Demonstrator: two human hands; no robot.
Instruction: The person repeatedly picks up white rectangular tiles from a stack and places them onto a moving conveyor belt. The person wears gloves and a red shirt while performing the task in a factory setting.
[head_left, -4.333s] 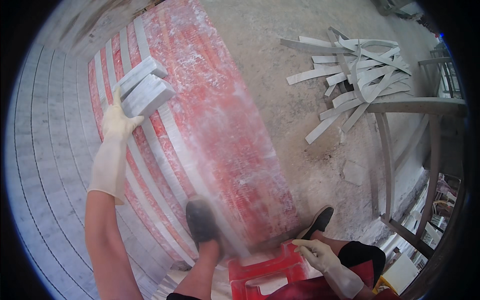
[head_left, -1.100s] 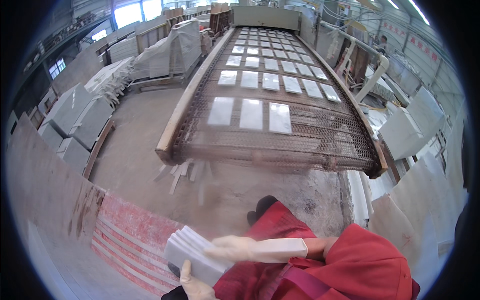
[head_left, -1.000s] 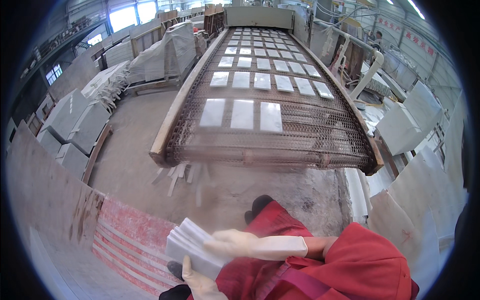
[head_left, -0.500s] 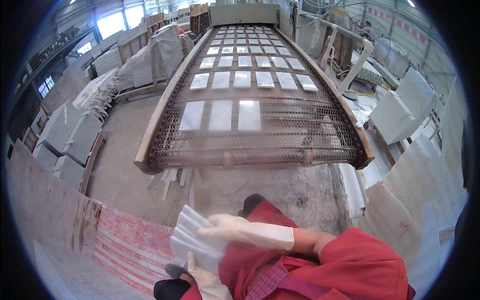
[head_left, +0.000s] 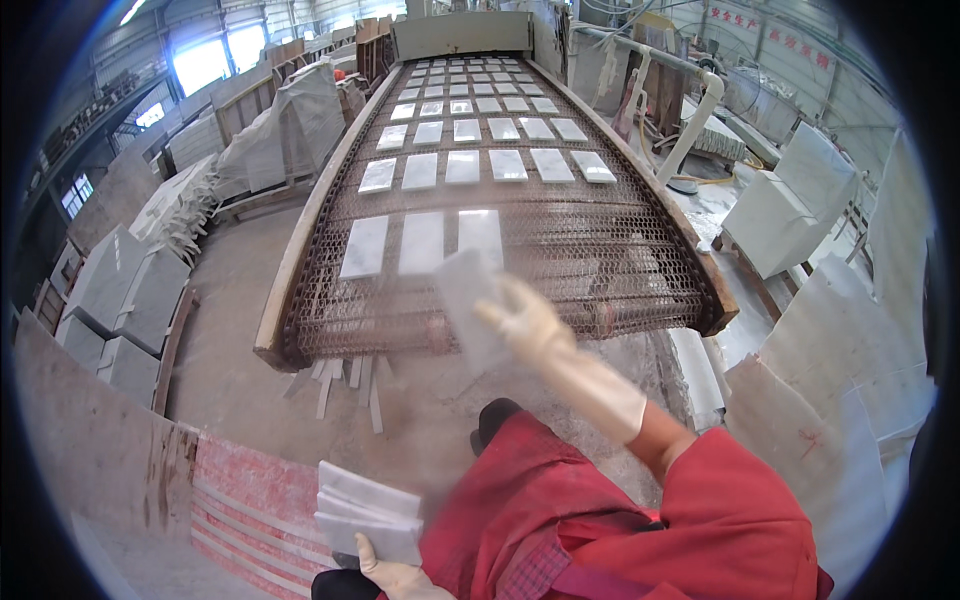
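Observation:
In a pale rubber glove, my right hand [head_left: 530, 325] grips one white stone tile [head_left: 468, 305], blurred by motion, over the near end of a mesh conveyor belt [head_left: 590, 230]. Low at the left, my left hand [head_left: 390, 572], gloved too, has its thumb over a fanned stack of white stone tiles [head_left: 368, 510]; its other fingers are hidden beneath. Three tiles form the nearest row on the belt, among them a white tile [head_left: 421, 243] in the middle. Farther rows of similar tiles run up the belt to a grey hood [head_left: 463, 35].
A red-and-white striped slab [head_left: 245, 500] lies left of my left hand. Stone strips [head_left: 350, 385] rest on the floor under the belt's near end. Stacked stone blocks [head_left: 115, 300] stand at the left, pale slabs [head_left: 840, 370] lean at the right. A white pipe [head_left: 690, 135] runs beside the belt.
My right hand has left the stack with one tile and moved up and forward to the belt's near edge. My left hand and the remaining stack sit slightly lower and farther left.

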